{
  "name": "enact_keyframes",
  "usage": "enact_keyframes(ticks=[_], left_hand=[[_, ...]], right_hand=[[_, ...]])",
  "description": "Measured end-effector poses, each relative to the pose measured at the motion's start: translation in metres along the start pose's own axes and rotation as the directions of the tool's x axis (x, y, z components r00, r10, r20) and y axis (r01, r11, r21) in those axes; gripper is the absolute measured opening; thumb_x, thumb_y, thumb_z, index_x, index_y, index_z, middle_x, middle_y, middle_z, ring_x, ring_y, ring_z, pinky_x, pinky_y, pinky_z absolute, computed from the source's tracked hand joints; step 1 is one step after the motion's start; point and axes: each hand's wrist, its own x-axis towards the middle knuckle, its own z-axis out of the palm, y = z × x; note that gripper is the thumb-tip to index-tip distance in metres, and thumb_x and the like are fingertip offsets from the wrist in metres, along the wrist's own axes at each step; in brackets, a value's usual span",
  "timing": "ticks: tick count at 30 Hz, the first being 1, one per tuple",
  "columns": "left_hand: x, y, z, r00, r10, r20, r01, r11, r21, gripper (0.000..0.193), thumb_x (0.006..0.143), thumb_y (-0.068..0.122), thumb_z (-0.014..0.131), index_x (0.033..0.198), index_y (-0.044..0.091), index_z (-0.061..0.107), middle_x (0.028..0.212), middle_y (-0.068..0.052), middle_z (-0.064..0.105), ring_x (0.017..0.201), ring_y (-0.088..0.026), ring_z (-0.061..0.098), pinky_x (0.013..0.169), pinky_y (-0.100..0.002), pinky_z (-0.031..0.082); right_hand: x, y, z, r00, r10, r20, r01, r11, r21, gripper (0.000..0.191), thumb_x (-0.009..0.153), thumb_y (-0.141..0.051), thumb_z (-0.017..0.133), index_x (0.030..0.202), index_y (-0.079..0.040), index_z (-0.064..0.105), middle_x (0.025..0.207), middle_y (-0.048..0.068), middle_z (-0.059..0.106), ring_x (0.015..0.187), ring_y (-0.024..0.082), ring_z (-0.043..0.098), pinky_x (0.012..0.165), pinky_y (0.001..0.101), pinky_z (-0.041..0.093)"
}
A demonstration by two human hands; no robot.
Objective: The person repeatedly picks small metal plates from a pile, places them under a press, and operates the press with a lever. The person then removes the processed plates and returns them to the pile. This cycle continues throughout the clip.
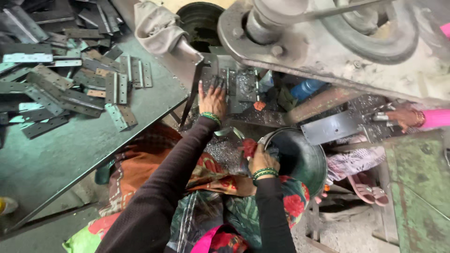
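A heap of flat grey metal hinges (70, 79) covers the tabletop (56, 159) at ten o'clock. A grey cloth (157, 26) lies at twelve, a blue bottle (307, 88) at two, pink sandals (368, 187) at four.

Soft, even daylight falls from above the press machine (328, 37), brightest on its pale upper casing. Beneath the press machine the recess is dim and detail is lost. Left of it, the surface (70, 154) shows mild sheen, no harsh glare. Focus is fairly sharp; straight edges bend toward the frame corners.
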Motion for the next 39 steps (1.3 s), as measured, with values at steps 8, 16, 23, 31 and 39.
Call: enact_keyframes(ticks=[8, 16, 23, 31, 39], left_hand=[[0.004, -0.004, 0.0, 0.999, -0.044, -0.014, 0.042, 0.996, -0.08, 0.057, 0.097, 0.019, 0.047, 0.154, 0.012, 0.047, 0.163, -0.008, 0.041, 0.153, -0.026, 0.035, 0.124, -0.064, -0.003], [0.004, 0.0, -0.003, 0.998, -0.035, -0.056, 0.03, 0.996, -0.084, 0.05, 0.098, 0.021, 0.047, 0.146, 0.012, 0.051, 0.16, -0.008, 0.044, 0.153, -0.025, 0.034, 0.123, -0.065, -0.002], [0.03, -0.001, 0.002, 0.995, -0.058, -0.081, 0.049, 0.994, -0.1, 0.048, 0.097, 0.019, 0.047, 0.144, 0.011, 0.053, 0.154, -0.008, 0.049, 0.145, -0.028, 0.043, 0.122, -0.067, 0.005], [-0.007, -0.007, 0.003, 0.996, 0.074, -0.04, -0.074, 0.997, -0.002, 0.054, 0.101, 0.012, 0.049, 0.154, 0.007, 0.051, 0.149, -0.011, 0.052, 0.149, -0.026, 0.042, 0.131, -0.066, 0.007], [0.027, 0.001, 0.001, 0.998, -0.051, -0.028, 0.046, 0.985, -0.164, 0.074, 0.094, 0.052, 0.041, 0.154, 0.009, 0.039, 0.157, -0.013, 0.04, 0.146, -0.033, 0.03, 0.114, -0.07, 0.004]], right_hand=[[0.004, -0.002, 0.079, 0.984, -0.005, -0.176, 0.035, 0.985, 0.167, 0.075, 0.076, -0.022, 0.074, 0.14, -0.015, 0.036, 0.125, 0.026, 0.059, 0.108, 0.046, 0.063, 0.086, 0.0559, 0.054], [0.012, 0.012, 0.026, 0.998, -0.005, -0.06, 0.007, 1.0, 0.031, 0.06, 0.091, -0.04, 0.071, 0.136, -0.013, 0.042, 0.115, 0.023, 0.069, 0.105, 0.046, 0.069, 0.089, 0.0559, 0.055], [0.007, -0.004, 0.071, 0.979, -0.037, -0.2, 0.061, 0.991, 0.118, 0.069, 0.085, -0.029, 0.07, 0.14, -0.011, 0.034, 0.123, 0.028, 0.058, 0.105, 0.046, 0.065, 0.084, 0.0562, 0.054], [0.013, 0.014, 0.058, 0.998, -0.051, -0.024, 0.054, 0.982, 0.179, 0.072, 0.089, -0.032, 0.07, 0.147, -0.012, 0.031, 0.125, 0.032, 0.058, 0.107, 0.051, 0.063, 0.088, 0.0583, 0.052], [0.006, 0.018, 0.077, 0.979, -0.051, -0.197, 0.096, 0.969, 0.228, 0.067, 0.089, -0.039, 0.068, 0.145, -0.019, 0.038, 0.124, 0.024, 0.065, 0.101, 0.049, 0.067, 0.085, 0.0595, 0.053]])
